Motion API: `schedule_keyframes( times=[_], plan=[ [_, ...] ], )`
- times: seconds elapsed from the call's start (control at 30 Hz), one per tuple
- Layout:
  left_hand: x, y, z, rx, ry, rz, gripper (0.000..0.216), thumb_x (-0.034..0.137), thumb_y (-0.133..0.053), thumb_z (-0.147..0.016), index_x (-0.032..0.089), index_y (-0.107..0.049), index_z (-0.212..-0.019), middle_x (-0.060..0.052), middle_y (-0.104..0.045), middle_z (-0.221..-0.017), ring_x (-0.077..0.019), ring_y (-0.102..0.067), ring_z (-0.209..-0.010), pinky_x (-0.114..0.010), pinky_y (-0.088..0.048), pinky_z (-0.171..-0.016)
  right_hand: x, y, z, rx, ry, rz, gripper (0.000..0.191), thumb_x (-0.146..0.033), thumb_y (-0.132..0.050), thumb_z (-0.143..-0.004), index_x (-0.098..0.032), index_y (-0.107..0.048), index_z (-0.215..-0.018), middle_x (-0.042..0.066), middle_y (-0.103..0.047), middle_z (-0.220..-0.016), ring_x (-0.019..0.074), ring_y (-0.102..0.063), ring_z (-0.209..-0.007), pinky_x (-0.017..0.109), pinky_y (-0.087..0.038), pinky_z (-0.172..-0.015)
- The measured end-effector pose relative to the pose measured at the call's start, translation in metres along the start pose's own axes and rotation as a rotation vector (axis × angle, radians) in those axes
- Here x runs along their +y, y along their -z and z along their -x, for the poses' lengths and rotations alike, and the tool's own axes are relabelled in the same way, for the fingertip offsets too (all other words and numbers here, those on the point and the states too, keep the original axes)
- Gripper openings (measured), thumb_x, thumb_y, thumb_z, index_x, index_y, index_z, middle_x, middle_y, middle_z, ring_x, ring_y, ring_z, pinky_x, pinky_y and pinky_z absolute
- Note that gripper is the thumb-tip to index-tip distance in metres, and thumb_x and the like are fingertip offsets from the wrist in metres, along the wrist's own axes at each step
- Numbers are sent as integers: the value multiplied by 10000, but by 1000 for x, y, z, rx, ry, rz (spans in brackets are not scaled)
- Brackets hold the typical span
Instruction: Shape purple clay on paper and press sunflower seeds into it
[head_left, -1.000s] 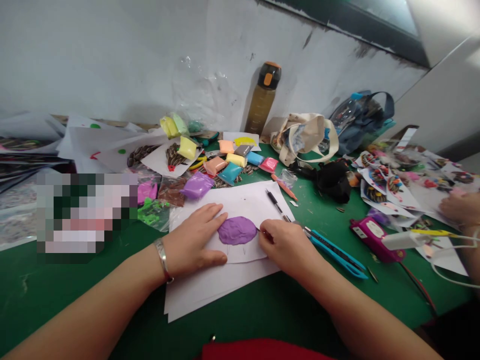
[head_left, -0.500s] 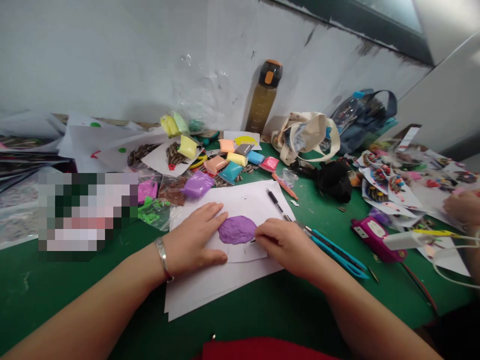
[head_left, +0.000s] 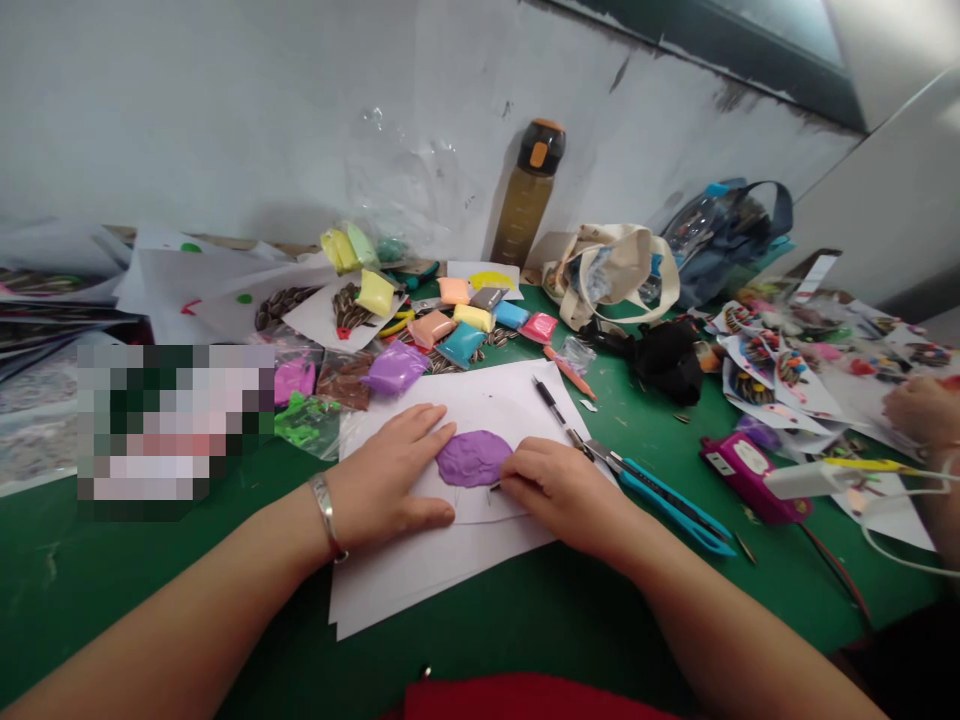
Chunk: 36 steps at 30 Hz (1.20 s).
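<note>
A flattened oval of purple clay point(head_left: 474, 459) lies on a white sheet of paper point(head_left: 442, 545), with short drawn lines below it. My left hand point(head_left: 394, 475) is spread flat on the sheet, its fingertips at the clay's left edge. At the clay's lower right, my right hand point(head_left: 551, 490) is closed in a pinch on a small dark piece point(head_left: 495, 487); only its tip shows, the rest being hidden by the fingers. Beyond that hand are a black pen point(head_left: 553, 403) on the paper and a blue utility knife point(head_left: 679, 508) on the green table.
Several coloured clay packets point(head_left: 461, 345) and piles of sunflower seeds point(head_left: 346, 305) lie behind the paper. A water bottle point(head_left: 529, 195) and a cloth bag point(head_left: 611, 265) stand by the wall. At right are a magenta device point(head_left: 754, 478) and another person's hand point(head_left: 922, 410).
My right hand has shifted slightly left along the clay's lower edge, with the small dark piece in its pinch. More of the knife's blade end now shows. My left hand stays in place.
</note>
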<state>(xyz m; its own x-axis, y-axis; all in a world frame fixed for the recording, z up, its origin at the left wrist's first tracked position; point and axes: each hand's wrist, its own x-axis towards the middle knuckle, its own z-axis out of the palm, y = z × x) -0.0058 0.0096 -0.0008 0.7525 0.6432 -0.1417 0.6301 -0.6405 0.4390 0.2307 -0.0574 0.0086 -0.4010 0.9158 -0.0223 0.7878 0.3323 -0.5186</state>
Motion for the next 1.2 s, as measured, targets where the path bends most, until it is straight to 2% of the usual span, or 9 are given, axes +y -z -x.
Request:
schedule_keyframes(
  times=[0.23, 0.37, 0.5, 0.7, 1.2],
  plan=[
    [2, 1, 0, -36, 15, -21, 837, 522, -664, -730, 125, -383, -1411, -181, -236, -1533, -350, -196, -1409, -487, -216, -1141, -2, -4, 1, 9, 32, 63, 171, -208, -486, -931, -189, -646, -873, 22, -587, -801, 135, -546, -775, 237, -393, -706],
    [1, 1, 1, -6, -2, -4, 815, 511, -669, -727, 134, -400, -1398, -183, -260, -1524, -365, -218, -1399, -509, -236, -1130, -3, -8, 1, 66, 39, 129, 199, -222, -461, -941, -182, -628, -839, 26, -575, -780, 140, -532, -757, 245, -379, -693],
    [0, 0, 0, 7, -10, 6, 811, 516, -673, -722, 130, -415, -1387, -187, -275, -1517, -374, -228, -1394, -515, -247, -1126, -5, -11, 2, 63, 86, 142, 194, -226, -458, -938, -184, -618, -838, 30, -576, -781, 148, -528, -762, 255, -370, -684],
    [0, 0, 0, -12, 2, -18, 821, 531, -666, -724, 146, -398, -1397, -173, -260, -1526, -350, -218, -1402, -494, -235, -1132, -11, -14, 0, 83, 75, 186, 244, -228, -418, -946, -177, -611, -805, 44, -576, -768, 160, -525, -744, 271, -367, -672],
    [2, 2, 1, -43, 6, -44, 847, 520, -664, -740, 96, -375, -1414, -199, -226, -1532, -348, -185, -1412, -490, -209, -1143, -24, -24, -4, 151, 103, 250, 261, -208, -396, -933, -189, -601, -774, 52, -590, -759, 173, -529, -735, 285, -374, -677]
  ],
)
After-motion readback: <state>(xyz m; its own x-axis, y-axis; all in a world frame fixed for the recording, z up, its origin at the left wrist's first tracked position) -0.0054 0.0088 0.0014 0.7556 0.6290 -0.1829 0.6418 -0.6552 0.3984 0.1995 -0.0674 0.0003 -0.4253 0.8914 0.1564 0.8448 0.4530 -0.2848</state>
